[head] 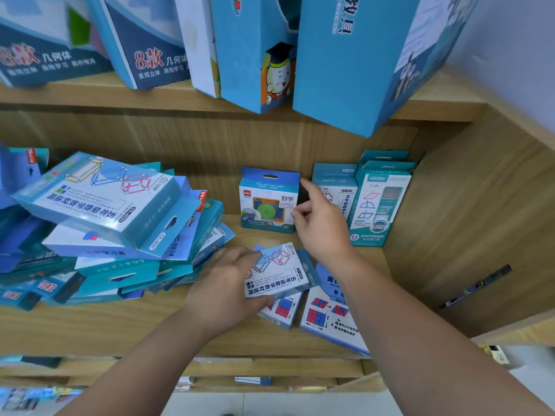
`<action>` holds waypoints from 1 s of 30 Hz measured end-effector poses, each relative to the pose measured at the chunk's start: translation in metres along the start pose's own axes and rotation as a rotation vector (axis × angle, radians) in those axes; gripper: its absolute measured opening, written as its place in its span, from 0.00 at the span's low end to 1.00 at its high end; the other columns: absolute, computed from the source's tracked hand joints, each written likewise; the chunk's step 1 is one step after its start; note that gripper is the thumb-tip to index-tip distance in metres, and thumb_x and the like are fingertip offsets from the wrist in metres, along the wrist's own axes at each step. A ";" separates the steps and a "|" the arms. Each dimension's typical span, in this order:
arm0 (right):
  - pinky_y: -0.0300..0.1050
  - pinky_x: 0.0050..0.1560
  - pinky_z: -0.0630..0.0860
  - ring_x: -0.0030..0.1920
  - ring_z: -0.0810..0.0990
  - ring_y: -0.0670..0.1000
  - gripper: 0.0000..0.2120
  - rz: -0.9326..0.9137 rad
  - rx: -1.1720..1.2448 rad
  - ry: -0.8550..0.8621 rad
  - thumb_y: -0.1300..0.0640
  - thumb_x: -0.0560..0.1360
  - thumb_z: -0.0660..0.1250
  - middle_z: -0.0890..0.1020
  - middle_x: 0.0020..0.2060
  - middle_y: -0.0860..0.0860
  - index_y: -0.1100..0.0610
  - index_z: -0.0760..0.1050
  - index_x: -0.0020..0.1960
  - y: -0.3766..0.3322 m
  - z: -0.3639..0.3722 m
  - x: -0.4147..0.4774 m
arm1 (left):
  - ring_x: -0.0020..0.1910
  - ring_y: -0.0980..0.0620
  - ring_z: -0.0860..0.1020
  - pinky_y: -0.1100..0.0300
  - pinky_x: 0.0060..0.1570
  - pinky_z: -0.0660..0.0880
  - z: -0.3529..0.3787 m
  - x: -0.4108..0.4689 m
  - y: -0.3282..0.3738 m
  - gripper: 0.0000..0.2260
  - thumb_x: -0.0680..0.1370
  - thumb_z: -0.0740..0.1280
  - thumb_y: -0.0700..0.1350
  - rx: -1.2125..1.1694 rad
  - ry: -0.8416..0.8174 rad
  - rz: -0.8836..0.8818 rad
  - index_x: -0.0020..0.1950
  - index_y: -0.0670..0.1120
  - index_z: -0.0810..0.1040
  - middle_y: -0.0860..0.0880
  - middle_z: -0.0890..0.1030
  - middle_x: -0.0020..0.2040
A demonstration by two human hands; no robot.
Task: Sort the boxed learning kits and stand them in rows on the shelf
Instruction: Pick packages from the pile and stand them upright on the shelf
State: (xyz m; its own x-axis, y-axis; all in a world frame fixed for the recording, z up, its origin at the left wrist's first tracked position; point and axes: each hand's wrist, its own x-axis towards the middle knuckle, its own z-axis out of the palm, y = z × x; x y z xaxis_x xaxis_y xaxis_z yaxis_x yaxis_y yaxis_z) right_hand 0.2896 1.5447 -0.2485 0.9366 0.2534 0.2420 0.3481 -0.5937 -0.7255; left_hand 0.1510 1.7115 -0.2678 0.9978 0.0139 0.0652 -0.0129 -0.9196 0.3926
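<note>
Left hand (223,283) is closest, low over the front of the shelf board (120,328). Fingers lie on top and thumb at the near edge, gripping a frame-kit box (279,270) tilted off flat. Under it lie two cube-diagram boxes (330,319), flat; the right one overhangs the board's front edge.

Right hand (322,228) is further in, at the right edge of the upright disc-kit box (268,202) that stands against the back panel. Index finger is straight up along that edge, the others curled. Can't tell if I'm pinching the box or just touching it.

My right hand fills the gap between the disc-kit box and the upright row (380,205), which sits tight to the side panel (450,220).

Left side is blocked by a slumped heap (105,223) of kit boxes whose tabs reach near my left hand. Bare board shows along the front, below the heap.

Tall blue boxes (354,61) on the shelf above hang over its edge.
</note>
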 end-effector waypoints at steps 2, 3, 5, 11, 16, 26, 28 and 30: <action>0.45 0.51 0.78 0.44 0.81 0.44 0.19 0.051 0.044 -0.013 0.53 0.79 0.69 0.82 0.41 0.42 0.52 0.74 0.69 0.005 -0.008 -0.012 | 0.69 0.52 0.65 0.58 0.69 0.63 0.000 0.002 0.002 0.41 0.68 0.73 0.67 0.020 0.021 0.006 0.76 0.50 0.66 0.53 0.70 0.69; 0.46 0.51 0.79 0.44 0.80 0.42 0.16 0.095 0.053 -0.027 0.50 0.79 0.69 0.81 0.41 0.41 0.53 0.78 0.65 0.007 -0.012 -0.020 | 0.68 0.52 0.65 0.59 0.68 0.62 0.000 0.003 0.003 0.42 0.68 0.73 0.66 0.025 0.028 0.005 0.77 0.50 0.65 0.53 0.70 0.68; 0.47 0.53 0.80 0.45 0.80 0.40 0.15 0.182 0.096 -0.032 0.46 0.77 0.70 0.81 0.43 0.41 0.54 0.81 0.58 0.014 -0.021 -0.035 | 0.68 0.52 0.65 0.60 0.68 0.61 0.000 0.004 0.008 0.44 0.68 0.73 0.66 0.025 0.041 -0.010 0.78 0.50 0.64 0.53 0.69 0.69; 0.45 0.45 0.82 0.44 0.84 0.42 0.20 0.363 0.283 -0.115 0.41 0.67 0.78 0.85 0.47 0.42 0.45 0.78 0.55 0.007 -0.049 -0.063 | 0.64 0.47 0.70 0.53 0.63 0.68 0.000 0.013 0.030 0.45 0.64 0.76 0.65 -0.031 0.197 0.009 0.75 0.46 0.68 0.49 0.73 0.64; 0.45 0.34 0.82 0.36 0.84 0.49 0.24 0.350 0.534 0.029 0.61 0.68 0.80 0.85 0.47 0.50 0.48 0.72 0.57 -0.003 -0.069 -0.054 | 0.61 0.51 0.69 0.55 0.62 0.70 -0.006 0.035 0.059 0.45 0.63 0.78 0.64 -0.144 0.230 0.027 0.74 0.48 0.68 0.51 0.71 0.60; 0.50 0.46 0.84 0.48 0.85 0.47 0.28 0.181 0.323 0.274 0.63 0.69 0.79 0.81 0.52 0.47 0.44 0.71 0.62 0.020 -0.081 -0.014 | 0.67 0.54 0.71 0.49 0.67 0.72 0.004 0.088 0.084 0.26 0.80 0.67 0.51 -0.524 0.112 -0.041 0.76 0.52 0.65 0.53 0.72 0.69; 0.36 0.44 0.81 0.47 0.83 0.46 0.31 0.160 0.220 0.290 0.62 0.70 0.78 0.79 0.53 0.47 0.46 0.72 0.68 0.025 -0.077 -0.015 | 0.65 0.54 0.73 0.48 0.66 0.73 0.011 0.089 0.082 0.24 0.80 0.67 0.49 -0.572 0.070 -0.045 0.76 0.53 0.65 0.53 0.72 0.68; 0.28 0.40 0.77 0.46 0.82 0.43 0.32 0.153 0.145 0.271 0.61 0.72 0.77 0.80 0.52 0.46 0.47 0.70 0.72 0.030 -0.072 -0.019 | 0.62 0.57 0.75 0.50 0.65 0.74 0.020 0.086 0.080 0.23 0.81 0.66 0.45 -0.621 0.020 -0.050 0.75 0.54 0.65 0.56 0.75 0.64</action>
State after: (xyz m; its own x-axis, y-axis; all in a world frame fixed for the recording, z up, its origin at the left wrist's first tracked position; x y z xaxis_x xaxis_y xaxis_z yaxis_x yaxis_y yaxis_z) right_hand 0.2848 1.4672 -0.2285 0.9609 -0.0538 0.2717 0.2117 -0.4897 -0.8458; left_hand 0.2375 1.6312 -0.2492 0.9968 0.0644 0.0476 -0.0075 -0.5175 0.8556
